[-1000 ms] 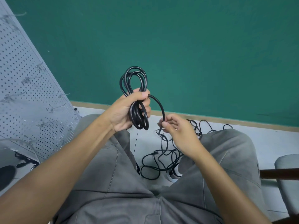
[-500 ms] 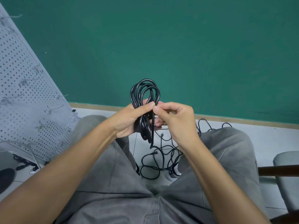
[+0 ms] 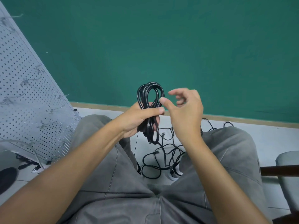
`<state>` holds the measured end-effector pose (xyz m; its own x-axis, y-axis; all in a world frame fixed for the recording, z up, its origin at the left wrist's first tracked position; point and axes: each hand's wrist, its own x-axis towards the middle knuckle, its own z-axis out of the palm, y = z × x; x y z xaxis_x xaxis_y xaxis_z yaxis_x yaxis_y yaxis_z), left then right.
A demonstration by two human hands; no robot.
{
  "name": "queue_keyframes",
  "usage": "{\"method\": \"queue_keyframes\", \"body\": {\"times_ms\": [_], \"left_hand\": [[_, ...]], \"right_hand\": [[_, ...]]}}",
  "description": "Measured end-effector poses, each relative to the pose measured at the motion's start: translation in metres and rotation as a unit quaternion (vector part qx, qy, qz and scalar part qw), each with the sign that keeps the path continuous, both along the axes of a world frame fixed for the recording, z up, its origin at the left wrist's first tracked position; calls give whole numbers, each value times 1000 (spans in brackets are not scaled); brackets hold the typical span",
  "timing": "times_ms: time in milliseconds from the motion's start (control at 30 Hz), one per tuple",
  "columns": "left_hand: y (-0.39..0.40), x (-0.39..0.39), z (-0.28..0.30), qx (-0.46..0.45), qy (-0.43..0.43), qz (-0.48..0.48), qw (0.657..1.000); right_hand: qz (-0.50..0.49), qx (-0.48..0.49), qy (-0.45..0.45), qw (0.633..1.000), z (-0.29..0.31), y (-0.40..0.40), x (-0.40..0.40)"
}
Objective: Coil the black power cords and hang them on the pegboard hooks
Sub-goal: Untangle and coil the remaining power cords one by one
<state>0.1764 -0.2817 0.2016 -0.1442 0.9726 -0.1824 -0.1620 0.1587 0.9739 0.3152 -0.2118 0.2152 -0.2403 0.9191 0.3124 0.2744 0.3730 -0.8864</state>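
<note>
**Coiled cord gripped in our left hand, right hand loose beside it**

From the head camera, we look down over our grey trousers [image 3: 113, 183] at both bare forearms reaching forward. Our left hand [image 3: 137, 120] sits near the middle of the view, its fingers [image 3: 157, 126] and thumb curled tightly round a bundle of black cord [image 3: 150, 94]. The coil stands roughly upright: its upper loops rise above the fist toward 12 o'clock, against the green wall [image 3: 161, 38], and its lower loops hang out below the fist toward 6 o'clock. One strand trails from the bottom of the bundle down to the floor.

Our right hand [image 3: 186, 113] hovers just beside the coil at 3 o'clock. Its fingers are relaxed and loosely bent, holding nothing; the thumb tip lies close to the upper loop, though we cannot tell whether it touches. The fingertips are blurred.

On the pale tiled floor [image 3: 267, 135] between our knees, at 6 o'clock from the hands, lies a loose tangle of more black cords [image 3: 161, 159], with further loops showing behind the right knee. A white shoe [image 3: 174, 172] peeks out beside the tangle.

At 9 o'clock a grey pegboard [image 3: 24, 94] leans at a slant, with thin metal hooks [image 3: 25, 80] scattered across its holes. At 4 o'clock, at the frame's edge, we see part of a grey chair [image 3: 288, 167].
</note>
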Motion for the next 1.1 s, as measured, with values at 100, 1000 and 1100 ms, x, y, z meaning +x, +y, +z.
{"method": "queue_keyframes", "body": {"times_ms": [100, 1000, 1100], "left_hand": [[-2, 0, -5, -13, -36, -45, 998], [16, 37, 19, 36, -321, -377, 868], [14, 35, 22, 6, -271, -317, 909]], "right_hand": [[102, -109, 68, 987, 8, 15, 0], [484, -428, 319, 693, 46, 37, 2], [409, -407, 279, 768, 55, 38, 4]]}}
